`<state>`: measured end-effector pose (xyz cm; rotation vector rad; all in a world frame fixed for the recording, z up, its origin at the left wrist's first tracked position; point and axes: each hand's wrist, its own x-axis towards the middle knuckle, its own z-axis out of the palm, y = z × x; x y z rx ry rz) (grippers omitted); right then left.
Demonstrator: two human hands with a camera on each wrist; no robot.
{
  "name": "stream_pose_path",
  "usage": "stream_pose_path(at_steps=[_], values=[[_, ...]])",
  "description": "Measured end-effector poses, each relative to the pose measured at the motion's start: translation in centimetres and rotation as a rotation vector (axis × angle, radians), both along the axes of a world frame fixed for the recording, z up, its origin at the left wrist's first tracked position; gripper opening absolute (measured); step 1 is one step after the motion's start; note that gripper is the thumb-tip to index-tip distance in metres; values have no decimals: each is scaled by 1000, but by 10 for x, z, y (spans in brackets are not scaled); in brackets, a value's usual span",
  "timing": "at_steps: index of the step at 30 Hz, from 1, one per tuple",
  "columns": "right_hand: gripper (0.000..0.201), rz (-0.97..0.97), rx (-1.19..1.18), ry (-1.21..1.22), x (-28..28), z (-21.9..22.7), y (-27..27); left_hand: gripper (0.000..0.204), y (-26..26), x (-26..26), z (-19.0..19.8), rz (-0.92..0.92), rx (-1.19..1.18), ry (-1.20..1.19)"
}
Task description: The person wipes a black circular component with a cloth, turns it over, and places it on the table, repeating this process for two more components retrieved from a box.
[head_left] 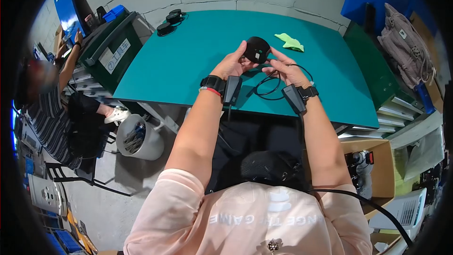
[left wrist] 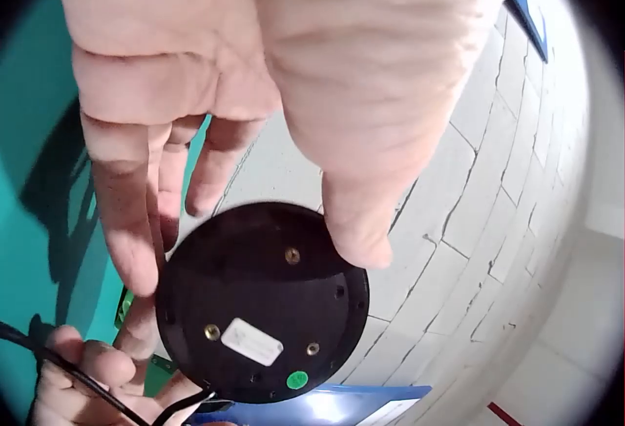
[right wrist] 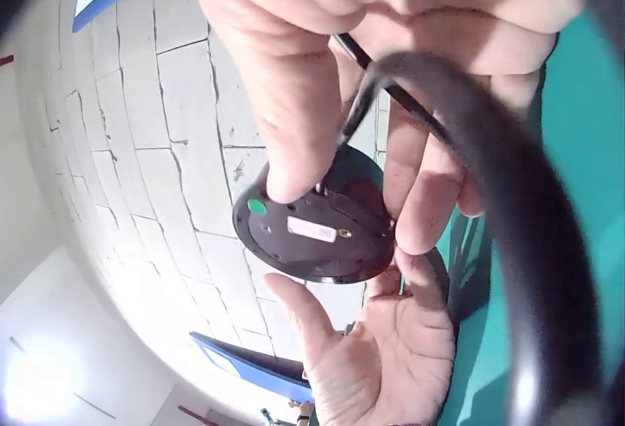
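From the head view we see both hands raised above the green counter (head_left: 188,61), holding a black round disc (head_left: 257,49) between them; its black cable (head_left: 273,82) loops down onto the counter. A green cloth (head_left: 290,42) lies just beyond.

At the left wrist, our left hand (left wrist: 244,84) pinches the disc (left wrist: 262,301) at its rim, thumb one side, fingers the other, underside with screws and label facing us.

At the right wrist, our right hand (right wrist: 391,84) pinches the disc (right wrist: 317,216) near the cable (right wrist: 488,202) exit. We judge this an inspection or cable-seating step; next calls for a steady left grip while the right works the cable.
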<state>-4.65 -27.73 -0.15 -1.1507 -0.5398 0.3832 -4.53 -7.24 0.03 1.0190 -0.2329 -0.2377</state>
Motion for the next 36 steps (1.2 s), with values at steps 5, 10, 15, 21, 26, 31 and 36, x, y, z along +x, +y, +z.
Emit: stream_pose_path(at_steps=[5,10,15,21,26,31,36], values=[[50,-90,12,111,-4,4,-4,46,6,0,-3,-68,-45,14],[43,-327,161,175,14,-15,-12,50,10,4,-4,118,-226,40],[32,-354,117,140,16,-17,-11,59,33,5,-12,225,-830,249],[29,-536,277,227,24,-17,-28,55,34,3,-10,274,-1019,249],[29,-656,304,61,17,7,-75,58,41,10,-13,253,-1122,245],[26,-692,566,60,-2,31,-108,68,51,16,-21,357,-1210,242],[24,-732,475,-108,-31,47,-97,68,57,13,-18,264,-1165,260]])
